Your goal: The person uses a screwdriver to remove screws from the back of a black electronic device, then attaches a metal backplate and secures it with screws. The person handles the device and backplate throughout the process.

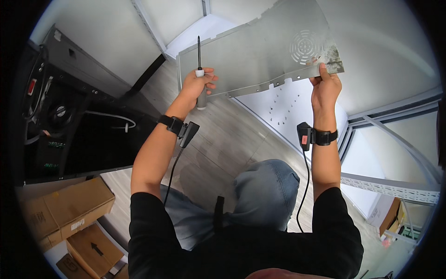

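Observation:
A large thin grey metal panel (251,53) with a round slotted vent and a stained corner is raised tilted in front of me. My right hand (326,90) pinches its near right corner, thumb on top. In my left hand (191,88) is a screwdriver (199,53), closed against the palm, with its shaft pointing away from me. The fingertips of that hand reach to the panel's near left edge; whether they grip it I cannot tell. Beneath the panel, several small screws (278,111) lie scattered on a white surface (297,104).
At the left stands an opened black machine cabinet (107,146) with loose cables and a white hose (114,115). Cardboard boxes (76,209) are stacked at the lower left. Metal frame rails (395,186) run along the right. A cable hangs from each wrist strap.

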Demonstrator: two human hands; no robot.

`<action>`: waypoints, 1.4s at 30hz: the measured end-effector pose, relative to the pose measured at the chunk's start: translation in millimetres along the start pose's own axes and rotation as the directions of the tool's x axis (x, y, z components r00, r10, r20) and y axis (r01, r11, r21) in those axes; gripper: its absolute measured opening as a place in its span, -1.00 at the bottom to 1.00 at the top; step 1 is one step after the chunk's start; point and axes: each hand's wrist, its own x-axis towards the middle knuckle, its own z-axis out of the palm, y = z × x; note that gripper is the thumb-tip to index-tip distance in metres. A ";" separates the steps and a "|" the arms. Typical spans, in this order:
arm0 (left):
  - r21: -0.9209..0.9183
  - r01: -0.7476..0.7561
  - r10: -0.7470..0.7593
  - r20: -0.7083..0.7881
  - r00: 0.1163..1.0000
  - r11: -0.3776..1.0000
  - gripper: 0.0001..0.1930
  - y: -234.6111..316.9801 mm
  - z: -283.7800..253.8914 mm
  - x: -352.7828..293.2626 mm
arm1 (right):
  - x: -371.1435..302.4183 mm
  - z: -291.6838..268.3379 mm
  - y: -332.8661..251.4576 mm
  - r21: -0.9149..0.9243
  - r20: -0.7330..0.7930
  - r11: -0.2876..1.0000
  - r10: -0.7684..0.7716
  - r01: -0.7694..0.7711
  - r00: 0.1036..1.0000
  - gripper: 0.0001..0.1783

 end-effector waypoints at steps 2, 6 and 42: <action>0.009 -0.022 0.022 -0.040 0.999 1.000 -0.68 9.6 -7.4 -4.0 | 1.4 18.6 -14.9 0.032 0.023 0.999 -0.015 0.015 1.000 -0.80; 0.008 -0.119 0.119 -0.130 0.984 0.993 -0.67 17.5 -27.0 -18.1 | -11.1 42.0 -29.5 -0.095 0.092 0.993 -0.063 0.071 0.994 -0.79; 0.329 -0.607 0.580 -0.766 0.276 0.723 -0.79 -77.7 -63.1 -285.5 | -117.2 140.0 -43.9 0.183 0.912 0.972 -0.111 -0.148 0.394 -0.68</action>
